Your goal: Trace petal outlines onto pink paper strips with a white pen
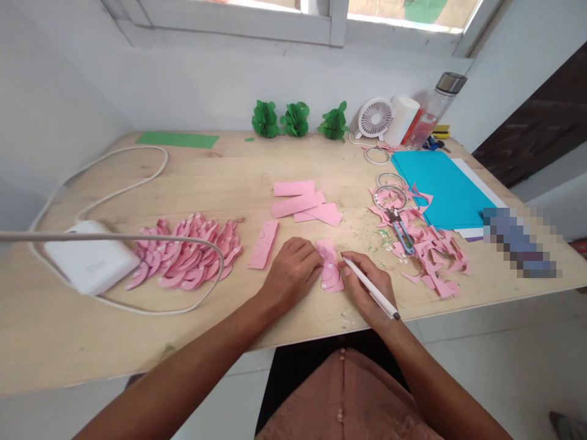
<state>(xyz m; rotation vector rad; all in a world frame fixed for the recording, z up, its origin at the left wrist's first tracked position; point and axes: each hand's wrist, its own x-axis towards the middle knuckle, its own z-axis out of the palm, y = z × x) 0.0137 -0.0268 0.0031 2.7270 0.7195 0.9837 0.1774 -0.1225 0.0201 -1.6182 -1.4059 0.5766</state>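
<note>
My right hand point(367, 287) is closed round a white pen point(370, 287), with its dark tip pointing down and left over the paper. A pink paper strip point(328, 244) lies between my hands, and a curved pink piece point(331, 278) with a whitish tab rests on it. My left hand point(293, 272) has its fingers curled together, and the fingertips press on the left side of the strip and piece. Left of that hand lies another pink strip point(265, 244) with drawn curves. Several plain pink strips point(298, 203) overlap just beyond my hands.
A heap of curved pink pieces point(192, 250) sits at left beside a white box point(92, 256) and looping cable. Pink scraps point(440, 256), thread snips point(400, 232), tape rolls point(389, 197) and blue sheets point(444, 189) are at right. Green paper balls point(295, 119), a fan point(375, 118) and a bottle point(435, 110) stand behind.
</note>
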